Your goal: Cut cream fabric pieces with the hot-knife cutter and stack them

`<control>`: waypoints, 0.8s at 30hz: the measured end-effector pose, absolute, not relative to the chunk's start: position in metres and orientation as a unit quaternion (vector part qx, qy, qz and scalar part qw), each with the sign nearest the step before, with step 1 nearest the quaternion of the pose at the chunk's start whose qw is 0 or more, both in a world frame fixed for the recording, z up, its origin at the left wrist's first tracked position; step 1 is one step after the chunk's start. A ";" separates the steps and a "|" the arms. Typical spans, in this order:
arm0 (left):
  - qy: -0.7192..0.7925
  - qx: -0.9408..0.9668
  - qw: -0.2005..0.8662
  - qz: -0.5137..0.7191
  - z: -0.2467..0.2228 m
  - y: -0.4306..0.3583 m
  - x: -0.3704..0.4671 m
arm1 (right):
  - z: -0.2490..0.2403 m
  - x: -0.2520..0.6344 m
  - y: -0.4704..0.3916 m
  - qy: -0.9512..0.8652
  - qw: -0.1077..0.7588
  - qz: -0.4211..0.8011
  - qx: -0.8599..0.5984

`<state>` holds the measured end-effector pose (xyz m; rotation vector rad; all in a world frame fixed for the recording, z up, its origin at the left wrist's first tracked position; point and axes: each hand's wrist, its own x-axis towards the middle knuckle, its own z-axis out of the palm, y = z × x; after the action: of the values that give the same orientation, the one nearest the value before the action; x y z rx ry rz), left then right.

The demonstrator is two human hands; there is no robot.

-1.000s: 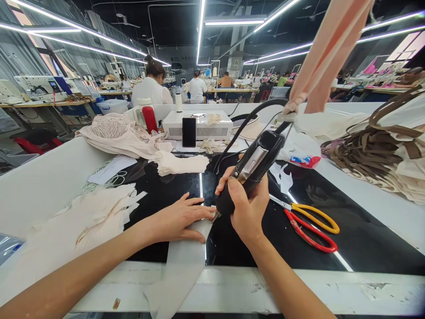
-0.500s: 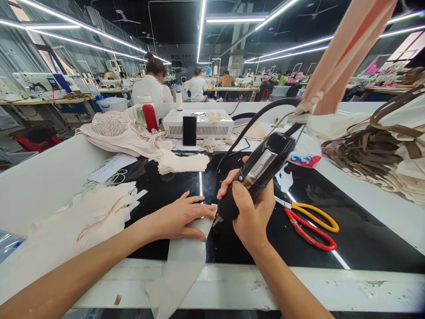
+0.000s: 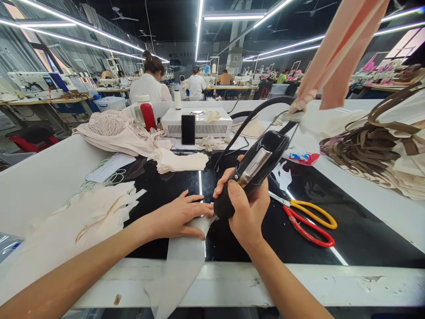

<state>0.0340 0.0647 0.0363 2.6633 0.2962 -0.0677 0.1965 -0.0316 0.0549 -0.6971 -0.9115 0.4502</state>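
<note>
My left hand (image 3: 182, 217) lies flat with its fingers spread, pressing a thin translucent white strip of fabric (image 3: 186, 259) onto the glossy black work surface (image 3: 245, 243). The strip's near end hangs over the table's front edge. Wrapped round a black corded handheld power tool (image 3: 254, 170), my right hand (image 3: 247, 208) holds it tilted, its small metal tip beside the strip close to my left fingertips. The tool's exact kind is not plain. A cord and a pink cloth band (image 3: 332, 66) run up from its top end.
Scissors with yellow and red handles (image 3: 307, 221) lie right of my right hand. Cream fabric pieces (image 3: 89, 217) are piled at left, a folded cream stack (image 3: 181, 160) behind my hands. A phone (image 3: 188, 130) leans on a white box (image 3: 209, 116). Brown straps (image 3: 375, 146) heap at right.
The tool and my right hand have shifted slightly left and toward my left fingers. The whole view has also moved a little. My left hand stays on the strip.
</note>
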 end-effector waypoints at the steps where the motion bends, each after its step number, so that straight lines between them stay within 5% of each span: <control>1: 0.108 0.968 0.227 -0.024 0.036 0.065 0.033 | 0.055 0.196 -0.032 -0.428 0.816 0.209 -0.328; 24: 0.105 0.974 0.199 -0.007 0.045 0.060 0.027 | 0.060 0.192 -0.029 -0.434 0.822 0.190 -0.315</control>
<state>0.0273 0.0602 0.0448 2.7243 0.2939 -0.0189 0.1923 -0.0288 0.0603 -0.6712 -0.9235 0.4046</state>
